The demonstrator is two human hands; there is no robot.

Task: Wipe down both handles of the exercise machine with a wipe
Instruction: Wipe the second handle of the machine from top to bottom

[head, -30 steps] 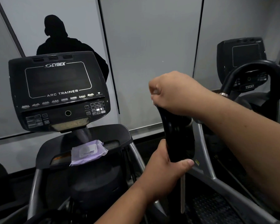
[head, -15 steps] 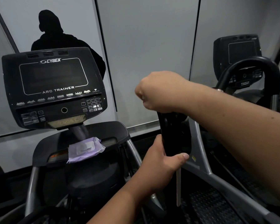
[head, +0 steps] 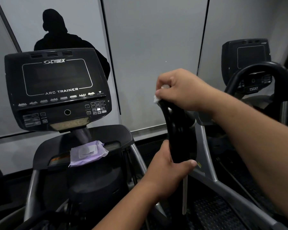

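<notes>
So the black handle (head: 178,130) stands upright just right of the console (head: 56,90), and that's where all the action is. It looks rigid and glossy, fixed to the machine's arm, so I'd guess it won't budge much but could be a bit slick once damp; best held low on the grip, which leaves the top and the sides above free for wiping. The wipe (head: 156,99) is the opposite kind of thing: thin, soft, floppy, weighs nothing, so it needs bunching in the fingers or it'll just slide around. Only a small white scrap of it peeks out at the top of the handle, the rest is hidden under the fist. Right hand (head: 181,88) is curled down over the handle's top end, fingers clenched around the wipe and pressing it on the tip. Left hand (head: 170,165) is wrapped around the handle's lower end, thumb across the front, steadying it. Below the console, left of the handle, a purple pack of wipes (head: 88,153) sits on the machine's ledge. The other handle I can't really pick out here.
</notes>
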